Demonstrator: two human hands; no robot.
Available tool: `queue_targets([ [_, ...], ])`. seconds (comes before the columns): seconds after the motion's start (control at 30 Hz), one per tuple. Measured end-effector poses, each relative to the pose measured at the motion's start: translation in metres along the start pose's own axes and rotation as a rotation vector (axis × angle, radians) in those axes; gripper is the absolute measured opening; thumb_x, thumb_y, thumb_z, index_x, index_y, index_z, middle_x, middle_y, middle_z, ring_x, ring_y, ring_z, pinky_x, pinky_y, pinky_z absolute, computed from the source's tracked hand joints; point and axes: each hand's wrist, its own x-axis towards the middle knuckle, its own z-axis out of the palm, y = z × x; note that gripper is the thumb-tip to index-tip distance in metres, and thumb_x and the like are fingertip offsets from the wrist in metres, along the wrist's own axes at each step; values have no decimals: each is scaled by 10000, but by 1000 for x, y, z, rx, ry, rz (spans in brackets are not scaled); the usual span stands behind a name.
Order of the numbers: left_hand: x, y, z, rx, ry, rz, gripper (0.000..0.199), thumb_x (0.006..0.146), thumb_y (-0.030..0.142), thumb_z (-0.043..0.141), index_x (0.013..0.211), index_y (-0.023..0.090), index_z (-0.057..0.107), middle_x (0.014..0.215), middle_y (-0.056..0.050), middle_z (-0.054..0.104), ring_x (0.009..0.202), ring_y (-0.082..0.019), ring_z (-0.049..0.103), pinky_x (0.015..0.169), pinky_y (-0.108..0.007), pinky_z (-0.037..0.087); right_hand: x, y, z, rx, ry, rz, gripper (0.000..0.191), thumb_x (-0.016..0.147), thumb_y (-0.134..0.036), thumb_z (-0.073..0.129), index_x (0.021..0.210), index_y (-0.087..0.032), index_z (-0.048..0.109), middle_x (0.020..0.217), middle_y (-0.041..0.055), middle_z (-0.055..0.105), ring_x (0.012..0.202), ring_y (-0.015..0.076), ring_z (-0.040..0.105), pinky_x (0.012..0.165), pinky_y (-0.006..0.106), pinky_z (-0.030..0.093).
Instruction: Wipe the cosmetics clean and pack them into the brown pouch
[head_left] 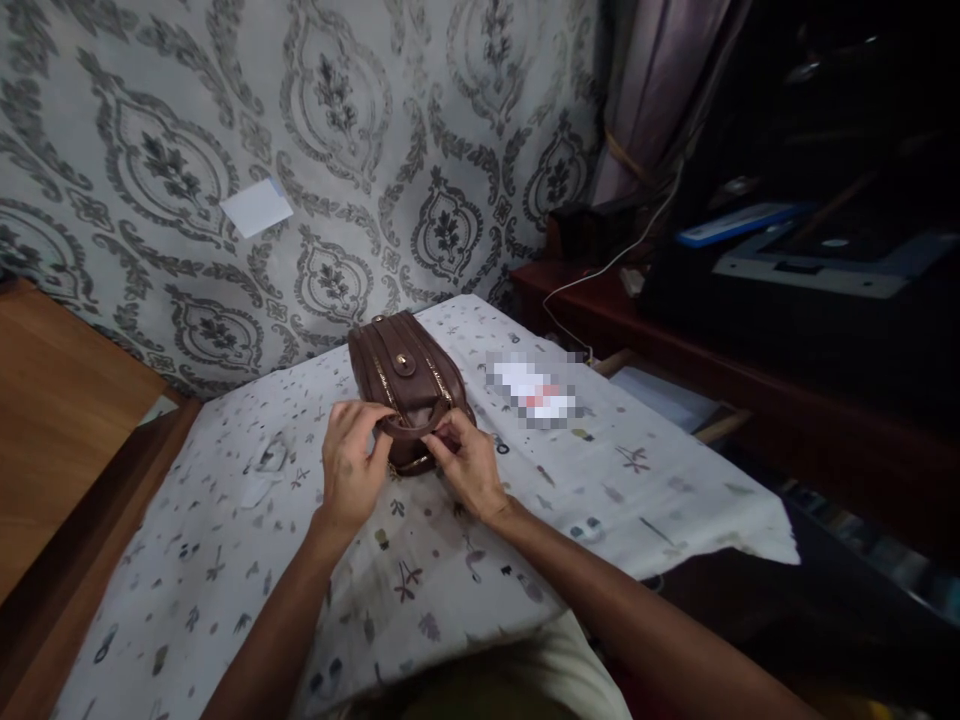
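Note:
A brown leather-like handbag point(394, 355) with gold zips and a gold-coloured clasp lies on a patterned white cloth. Its short curved handle point(414, 428) faces me. My left hand point(354, 455) pinches the handle's left end between thumb and fingers. At the other end, my right hand point(466, 458) has its thumb and fingertips closed on the handle near a zip end. The fingertips partly cover the handle's ends.
The cloth-covered table point(442, 560) stands against a patterned wall. A blurred white and red item point(534, 390) lies right of the bag, and a crumpled clear wrapper point(270, 460) lies left. Wooden furniture point(67, 430) borders the left side; a dark red desk point(592, 315) with a white cable stands right.

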Motion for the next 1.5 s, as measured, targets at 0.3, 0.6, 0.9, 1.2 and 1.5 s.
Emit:
queue_targets([
  [0.3,-10,2,6,-24,44,116,221,911,91,536,1037,223,661,924,-55,717,926,-228,617,820,-376,528,2,-4,3,244,21,189,331,773,-473,660,631,-229,488,552,-56,518,441,95,443,415,213,377],
  [0.6,-21,1,13,3,76,144,245,900,79,564,1056,230,677,1023,-63,761,977,-230,634,886,-416,548,1,-6,-9,272,-44,171,390,885,-526,502,646,-219,515,537,-21,592,454,130,584,484,246,486],
  [0.9,-33,-4,21,-29,130,129,254,906,62,558,1060,225,678,1064,-74,735,995,-211,628,875,-401,548,3,-3,-8,284,-66,166,358,856,-510,588,653,-218,548,549,-22,598,446,137,581,492,264,500],
  [1.2,-37,-7,20,-51,147,141,311,904,55,564,1133,234,673,1019,-71,727,963,-205,627,850,-381,544,3,-3,-7,290,-68,179,415,837,-568,623,631,-214,560,564,-8,641,408,120,548,474,258,488],
  [1.5,-37,-3,20,14,151,201,280,905,56,563,1122,200,666,981,-75,745,926,-207,633,825,-378,529,3,-4,-4,381,-35,250,402,702,-540,794,599,-208,592,515,-15,641,428,111,542,481,229,474],
])
